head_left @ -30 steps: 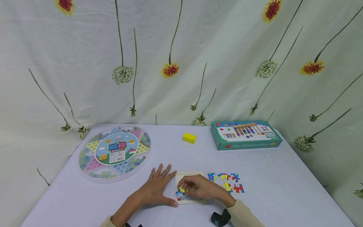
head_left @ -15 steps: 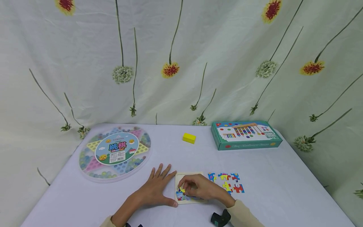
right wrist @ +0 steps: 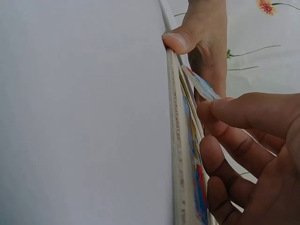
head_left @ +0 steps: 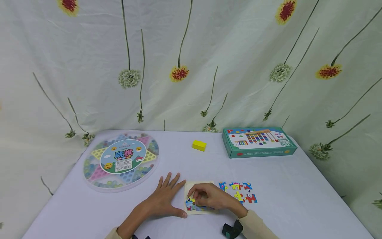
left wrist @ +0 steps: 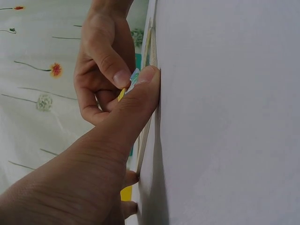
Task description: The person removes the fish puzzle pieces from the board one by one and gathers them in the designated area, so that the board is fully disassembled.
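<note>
My right hand (head_left: 210, 196) is over a small pale-framed jigsaw board (head_left: 189, 186), pinching a colourful puzzle piece (right wrist: 199, 83) between thumb and fingers. In the right wrist view the piece stands tilted, one end raised off the board. Part of the board and the pieces in it are hidden under this hand. On the left, my left hand (head_left: 164, 196) lies with its fingers spread, thumb and index fingertip against the board's left edge. In the left wrist view the left thumb (left wrist: 140, 86) overlaps the piece.
Several loose puzzle pieces (head_left: 251, 198) lie right of the board. Behind are a yellow block (head_left: 199, 145) and a green game box (head_left: 262, 154). A round Chinese checkers set (head_left: 123, 156) lies at the left. A black object (head_left: 232, 229) is by the right sleeve.
The right fingertips and the pinched piece have shifted very slightly to the right. My left hand and the loose pieces have stayed in place.
</note>
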The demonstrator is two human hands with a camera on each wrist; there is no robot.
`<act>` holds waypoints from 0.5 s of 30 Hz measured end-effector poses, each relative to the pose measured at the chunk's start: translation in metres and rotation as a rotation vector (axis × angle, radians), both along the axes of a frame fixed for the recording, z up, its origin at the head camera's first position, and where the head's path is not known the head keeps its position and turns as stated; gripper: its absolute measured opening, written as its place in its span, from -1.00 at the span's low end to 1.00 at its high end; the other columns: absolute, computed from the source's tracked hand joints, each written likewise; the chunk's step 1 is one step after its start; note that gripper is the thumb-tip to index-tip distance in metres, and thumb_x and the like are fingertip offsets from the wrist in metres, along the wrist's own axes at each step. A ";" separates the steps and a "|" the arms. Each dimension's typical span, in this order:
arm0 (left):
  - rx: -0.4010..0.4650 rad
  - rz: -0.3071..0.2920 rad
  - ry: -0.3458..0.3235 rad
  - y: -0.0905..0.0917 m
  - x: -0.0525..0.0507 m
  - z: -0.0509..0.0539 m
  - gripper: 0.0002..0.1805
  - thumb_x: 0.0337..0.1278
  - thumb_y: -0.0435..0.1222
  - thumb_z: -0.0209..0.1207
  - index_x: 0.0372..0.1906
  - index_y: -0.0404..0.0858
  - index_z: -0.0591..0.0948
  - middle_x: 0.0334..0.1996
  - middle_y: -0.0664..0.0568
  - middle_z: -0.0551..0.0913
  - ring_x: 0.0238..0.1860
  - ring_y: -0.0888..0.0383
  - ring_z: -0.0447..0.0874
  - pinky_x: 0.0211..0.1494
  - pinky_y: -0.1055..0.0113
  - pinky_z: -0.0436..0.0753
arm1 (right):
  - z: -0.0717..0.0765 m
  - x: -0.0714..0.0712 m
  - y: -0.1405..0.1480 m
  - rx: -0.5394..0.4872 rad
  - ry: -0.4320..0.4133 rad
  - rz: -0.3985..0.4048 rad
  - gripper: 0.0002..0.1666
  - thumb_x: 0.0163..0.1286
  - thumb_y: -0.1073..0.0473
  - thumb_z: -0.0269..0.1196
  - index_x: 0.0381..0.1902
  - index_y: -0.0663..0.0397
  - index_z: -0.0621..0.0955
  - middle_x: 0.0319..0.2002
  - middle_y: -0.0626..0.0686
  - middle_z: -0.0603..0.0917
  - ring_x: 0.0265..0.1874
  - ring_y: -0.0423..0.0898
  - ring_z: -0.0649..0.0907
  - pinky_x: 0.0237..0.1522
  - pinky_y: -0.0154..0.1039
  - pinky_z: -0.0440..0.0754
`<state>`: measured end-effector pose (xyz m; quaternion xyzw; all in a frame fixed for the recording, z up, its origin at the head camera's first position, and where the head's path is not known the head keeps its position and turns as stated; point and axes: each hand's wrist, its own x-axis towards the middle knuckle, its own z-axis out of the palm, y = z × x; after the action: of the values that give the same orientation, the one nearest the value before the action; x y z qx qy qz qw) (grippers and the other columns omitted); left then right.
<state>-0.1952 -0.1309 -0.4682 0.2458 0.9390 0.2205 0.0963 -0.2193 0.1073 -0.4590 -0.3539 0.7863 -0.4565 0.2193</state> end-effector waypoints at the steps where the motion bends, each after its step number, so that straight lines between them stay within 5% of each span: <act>1: -0.001 0.001 -0.001 0.000 0.000 0.000 0.24 -0.38 0.46 0.24 0.48 -0.09 0.18 0.53 -0.11 -0.07 0.50 -0.26 -0.37 0.44 -0.26 -0.30 | 0.000 0.000 0.000 -0.001 -0.005 -0.001 -0.73 0.29 0.37 0.26 -0.09 -0.01 0.61 -0.37 -0.12 0.60 -0.37 -0.32 0.52 -0.20 -0.47 0.53; 15: -0.010 0.000 -0.007 0.000 -0.001 0.000 0.24 -0.38 0.46 0.24 0.48 -0.09 0.19 0.53 -0.12 -0.07 0.50 -0.25 -0.36 0.44 -0.26 -0.29 | 0.004 0.000 0.002 -0.013 -0.030 -0.010 -0.74 0.28 0.36 0.25 -0.08 0.02 0.62 -0.38 -0.11 0.59 -0.36 -0.31 0.51 -0.21 -0.46 0.50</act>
<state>-0.1965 -0.1310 -0.4677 0.2445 0.9398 0.2165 0.1010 -0.2193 0.1092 -0.4547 -0.3445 0.7817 -0.4679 0.2266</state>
